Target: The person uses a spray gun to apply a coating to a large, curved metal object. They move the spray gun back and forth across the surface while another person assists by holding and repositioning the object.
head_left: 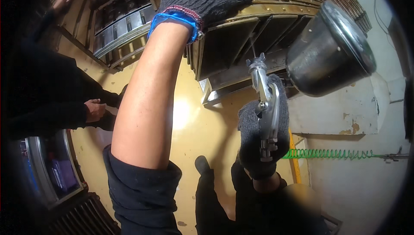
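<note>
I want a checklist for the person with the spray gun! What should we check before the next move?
1. Gloves on left hand and right hand: ok, both dark grey.
2. Spray gun held: ok, in the right hand.
3. Nozzle aimed away from the other person: ok, it faces the rack.
4. Left forearm covered: not ok, it's bare.
5. Cup full enough: cannot tell, its inside is hidden.
6. Hose joined to the gun: cannot tell, that end is hidden.

Right hand [251,127] partly behind sprayer [264,104]
</note>
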{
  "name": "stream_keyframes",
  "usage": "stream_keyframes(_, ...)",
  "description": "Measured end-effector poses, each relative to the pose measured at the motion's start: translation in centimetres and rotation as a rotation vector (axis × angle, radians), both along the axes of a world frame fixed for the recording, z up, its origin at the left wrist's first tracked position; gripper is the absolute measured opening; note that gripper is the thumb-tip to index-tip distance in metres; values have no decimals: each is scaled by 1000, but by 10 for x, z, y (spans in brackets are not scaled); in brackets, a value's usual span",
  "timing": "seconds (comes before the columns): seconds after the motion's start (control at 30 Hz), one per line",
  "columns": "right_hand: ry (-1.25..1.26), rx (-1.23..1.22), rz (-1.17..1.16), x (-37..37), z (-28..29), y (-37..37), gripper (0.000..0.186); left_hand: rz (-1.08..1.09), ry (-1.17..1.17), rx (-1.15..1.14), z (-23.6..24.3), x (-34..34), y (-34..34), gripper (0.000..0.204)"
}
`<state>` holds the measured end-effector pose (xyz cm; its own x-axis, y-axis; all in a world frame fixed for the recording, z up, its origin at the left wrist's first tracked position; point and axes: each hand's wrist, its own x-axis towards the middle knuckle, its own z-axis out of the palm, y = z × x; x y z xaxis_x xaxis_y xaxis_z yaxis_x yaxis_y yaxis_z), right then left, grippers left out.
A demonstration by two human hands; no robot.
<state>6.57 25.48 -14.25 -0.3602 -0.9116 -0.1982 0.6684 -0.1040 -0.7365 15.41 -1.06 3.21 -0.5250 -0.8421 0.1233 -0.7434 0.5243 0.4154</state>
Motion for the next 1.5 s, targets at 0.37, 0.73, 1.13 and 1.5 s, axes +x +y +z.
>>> stream_keyframes(0.37, 427, 30, 83, 16, -10, 4, 27, -28, -6, -27, 10, 10, 6, 62)
stream_keyframes(0.73, 1165, -121, -57, 11, -9, -16, 22, -3, 38, 2, 15, 11, 17, 60)
stream_keyframes(1.13, 986, -61, 45, 4, -6, -23, 43, 103, 29, 2, 6, -6, 16, 62)
stream_keyframes(1.5, 761, -92, 209, -20, -4, -19, 53, 251, 159, 47, 0, -18, 25, 49)
